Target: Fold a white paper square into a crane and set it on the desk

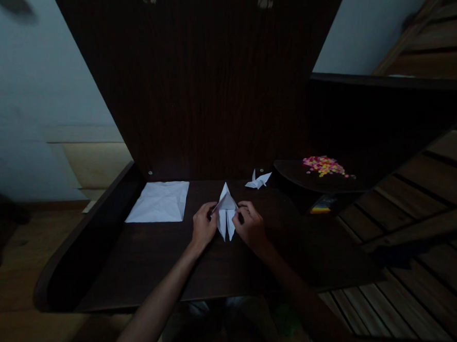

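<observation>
Between my two hands is a piece of folded white paper [225, 207], with one point at the top and two narrow legs toward me. My left hand [204, 222] pinches its left corner between thumb and fingers. On the other side my right hand [251, 223] has its fingers closed on the right corner. A finished-looking white paper crane [259, 180] stands behind, to the right, near the back panel. To the left lies a creased white paper sheet [160, 202], flat on the dark desk [145, 264].
A heap of pink and yellow bits [324, 165] sits on a small rounded shelf [294, 175] at the right. The desk has a raised left side panel [88, 240] and a tall dark back panel [195, 86]. Wooden slats [419, 275] show at the far right.
</observation>
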Available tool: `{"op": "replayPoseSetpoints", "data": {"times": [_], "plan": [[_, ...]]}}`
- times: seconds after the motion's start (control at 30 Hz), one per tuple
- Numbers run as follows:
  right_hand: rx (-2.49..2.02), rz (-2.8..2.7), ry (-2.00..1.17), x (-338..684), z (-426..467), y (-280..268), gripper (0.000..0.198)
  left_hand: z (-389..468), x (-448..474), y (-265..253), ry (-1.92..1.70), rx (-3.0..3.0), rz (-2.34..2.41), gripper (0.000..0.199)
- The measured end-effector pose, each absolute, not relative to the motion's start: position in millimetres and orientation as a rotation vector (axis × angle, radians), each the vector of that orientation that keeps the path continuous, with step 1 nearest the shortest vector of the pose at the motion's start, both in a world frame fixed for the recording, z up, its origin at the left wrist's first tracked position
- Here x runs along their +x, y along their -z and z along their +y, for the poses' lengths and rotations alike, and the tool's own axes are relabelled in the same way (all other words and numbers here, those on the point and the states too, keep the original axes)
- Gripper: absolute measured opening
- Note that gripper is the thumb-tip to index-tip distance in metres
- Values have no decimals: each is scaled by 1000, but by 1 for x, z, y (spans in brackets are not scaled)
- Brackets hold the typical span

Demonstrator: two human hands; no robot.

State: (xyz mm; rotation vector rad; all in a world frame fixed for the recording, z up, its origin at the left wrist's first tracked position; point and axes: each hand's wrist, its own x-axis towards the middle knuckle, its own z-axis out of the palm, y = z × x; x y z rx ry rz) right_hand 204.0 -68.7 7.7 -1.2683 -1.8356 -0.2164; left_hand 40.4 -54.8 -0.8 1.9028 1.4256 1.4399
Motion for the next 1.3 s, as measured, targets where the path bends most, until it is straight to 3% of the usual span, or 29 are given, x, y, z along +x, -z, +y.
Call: {"op": "replayPoseSetpoints", "data": {"times": [0.4, 0.63, 1.3], "plan": [[-1157, -1784, 34, 210, -74, -20, 11, -57, 41, -12, -1383, 1803, 1449, 26], [-1211, -1845, -31, 208, -70, -13, 42, -61, 42, -20, -1415, 1778, 1424, 24], [-1377, -1843, -260, 216, -66, -42, 46, -58, 34, -39, -1270, 1959, 1360, 20]]}}
